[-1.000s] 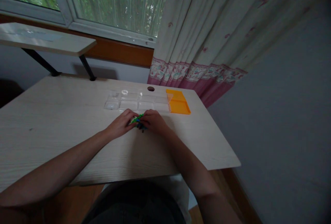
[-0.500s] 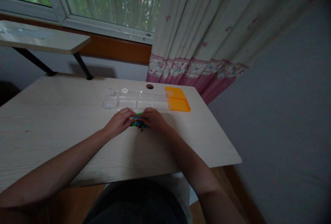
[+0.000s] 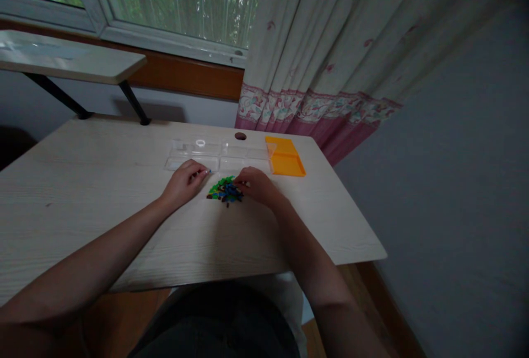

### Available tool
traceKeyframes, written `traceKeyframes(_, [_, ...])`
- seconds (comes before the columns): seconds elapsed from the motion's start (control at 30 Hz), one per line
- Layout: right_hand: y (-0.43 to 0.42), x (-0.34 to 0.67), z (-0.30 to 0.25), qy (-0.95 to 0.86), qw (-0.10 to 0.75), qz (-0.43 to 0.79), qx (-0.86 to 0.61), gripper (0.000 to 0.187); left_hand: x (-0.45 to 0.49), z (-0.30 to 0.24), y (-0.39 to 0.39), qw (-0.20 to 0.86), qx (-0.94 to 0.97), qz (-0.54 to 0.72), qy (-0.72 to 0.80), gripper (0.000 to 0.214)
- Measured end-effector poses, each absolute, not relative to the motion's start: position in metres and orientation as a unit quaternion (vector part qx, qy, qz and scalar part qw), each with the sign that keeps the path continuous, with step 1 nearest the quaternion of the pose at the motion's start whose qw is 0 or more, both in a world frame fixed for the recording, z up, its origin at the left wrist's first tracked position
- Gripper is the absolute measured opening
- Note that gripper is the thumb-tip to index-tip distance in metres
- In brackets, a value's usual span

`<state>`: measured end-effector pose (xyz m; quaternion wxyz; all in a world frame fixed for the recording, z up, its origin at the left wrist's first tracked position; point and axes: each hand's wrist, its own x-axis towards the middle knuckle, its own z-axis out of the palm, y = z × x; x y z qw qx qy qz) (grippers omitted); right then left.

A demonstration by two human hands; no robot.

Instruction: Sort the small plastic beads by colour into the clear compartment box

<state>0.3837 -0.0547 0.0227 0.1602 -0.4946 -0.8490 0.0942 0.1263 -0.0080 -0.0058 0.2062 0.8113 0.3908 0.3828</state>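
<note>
A pile of small green, blue, yellow and dark pieces [image 3: 225, 189], like tiny building bricks, lies on the table. My left hand [image 3: 184, 179] is up and left of the pile, pinching a small blue piece [image 3: 209, 171] at its fingertips, close to the front edge of the clear compartment trays [image 3: 219, 155]. At the right side of the pile is my right hand [image 3: 257, 184], its fingers closed together over the edge of the pieces. Whether it grips one is hidden. A single dark piece [image 3: 227, 205] sits just in front of the pile.
A yellow tray [image 3: 287, 165] adjoins the clear trays on the right. Behind them the table [image 3: 173, 253] has a round cable hole [image 3: 240, 136]. A raised shelf [image 3: 95, 66] on black legs stands at the back left, and a curtain [image 3: 306, 88] hangs behind.
My left hand has moved left and away from the pile with a blue piece. The right hand has shifted slightly right, so more of the pile shows.
</note>
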Motion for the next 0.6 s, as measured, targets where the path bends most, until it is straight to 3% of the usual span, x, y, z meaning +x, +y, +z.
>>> traceKeyframes(0.33, [-0.064, 0.380, 0.033, -0.874, 0.107, 0.103, -0.463, 0.021, 0.108, 0.001, 0.011, 0.067, 0.825, 0.384, 0.409, 0.029])
traceKeyframes(0.6, [-0.063, 0.378, 0.030, -0.879, 0.080, 0.062, -0.465, 0.016, 0.103, -0.003, 0.016, 0.015, 0.796, 0.401, 0.453, 0.027])
